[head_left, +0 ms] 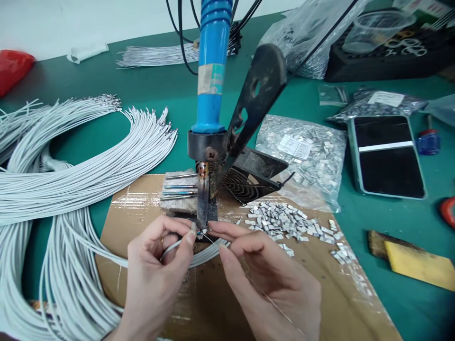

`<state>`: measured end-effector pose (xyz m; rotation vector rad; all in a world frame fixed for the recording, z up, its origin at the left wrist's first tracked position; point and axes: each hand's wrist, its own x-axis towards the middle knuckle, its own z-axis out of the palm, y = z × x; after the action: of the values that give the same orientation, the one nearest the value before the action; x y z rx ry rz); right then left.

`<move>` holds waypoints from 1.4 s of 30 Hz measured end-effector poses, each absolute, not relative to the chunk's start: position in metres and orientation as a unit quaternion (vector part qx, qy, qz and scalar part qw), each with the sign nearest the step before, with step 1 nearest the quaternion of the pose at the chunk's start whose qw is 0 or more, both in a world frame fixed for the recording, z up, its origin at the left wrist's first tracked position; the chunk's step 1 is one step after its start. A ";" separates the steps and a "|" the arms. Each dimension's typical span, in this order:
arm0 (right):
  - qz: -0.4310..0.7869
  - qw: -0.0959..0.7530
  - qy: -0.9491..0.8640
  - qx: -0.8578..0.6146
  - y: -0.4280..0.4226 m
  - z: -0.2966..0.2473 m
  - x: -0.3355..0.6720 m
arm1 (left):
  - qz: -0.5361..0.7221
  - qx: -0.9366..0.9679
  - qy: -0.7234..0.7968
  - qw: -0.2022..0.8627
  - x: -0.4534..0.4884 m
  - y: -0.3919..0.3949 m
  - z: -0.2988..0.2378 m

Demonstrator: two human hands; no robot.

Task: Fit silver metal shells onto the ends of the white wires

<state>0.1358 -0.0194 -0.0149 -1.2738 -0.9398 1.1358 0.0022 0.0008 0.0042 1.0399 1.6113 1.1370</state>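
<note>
A blue-handled soldering iron (212,71) stands upright in a black metal holder (209,146), its tip pointing down between my hands. My left hand (161,258) pinches the end of a white cable (171,248) just left of the tip. Between thumb and fingers of my right hand (268,274) runs a thin solder wire (272,301), its end reaching the tip. A small metal piece at the tip is partly hidden by my fingers. More white cables (206,255) pass behind my hands.
Large bundles of white cables (81,189) cover the left. Small metal tabs (284,222) lie loose on the cardboard (213,303) at right, with a bag of tabs (302,156) behind. A small fan (249,182), a phone (387,156) and a yellow sponge (419,264) are also nearby.
</note>
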 end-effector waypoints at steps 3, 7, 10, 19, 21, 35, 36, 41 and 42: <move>0.487 0.567 -0.392 -0.537 -0.019 -0.013 0.135 | 0.468 0.410 0.652 0.434 0.002 0.000 0.004; 0.475 0.559 -0.405 -0.546 -0.018 -0.013 0.135 | 0.451 0.420 0.644 0.454 -0.001 -0.001 0.002; 0.474 0.552 -0.408 -0.552 -0.018 -0.015 0.136 | 0.457 0.413 0.645 0.452 -0.001 0.000 0.003; 0.481 0.564 -0.403 -0.537 -0.018 -0.014 0.135 | 0.443 0.443 0.633 0.455 -0.006 -0.002 -0.001; 0.484 0.568 -0.399 -0.533 -0.018 -0.013 0.135 | 0.442 0.443 0.632 0.458 -0.006 -0.003 -0.002; 0.476 0.565 -0.403 -0.541 -0.018 -0.017 0.137 | 0.475 0.402 0.643 0.447 0.004 0.001 0.005; 0.471 0.564 -0.412 -0.539 -0.017 -0.017 0.138 | 0.474 0.406 0.643 0.444 0.005 0.002 0.006; 0.454 0.556 -0.466 -0.518 -0.016 -0.021 0.142 | 0.474 0.427 0.638 0.432 0.003 0.002 0.005; 0.453 0.554 -0.469 -0.517 -0.016 -0.022 0.142 | 0.470 0.432 0.636 0.434 0.002 0.001 0.005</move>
<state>0.1421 -0.0158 -0.0219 -1.2220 -1.1084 1.0694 0.0024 0.0013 0.0045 1.0757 1.5839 1.1718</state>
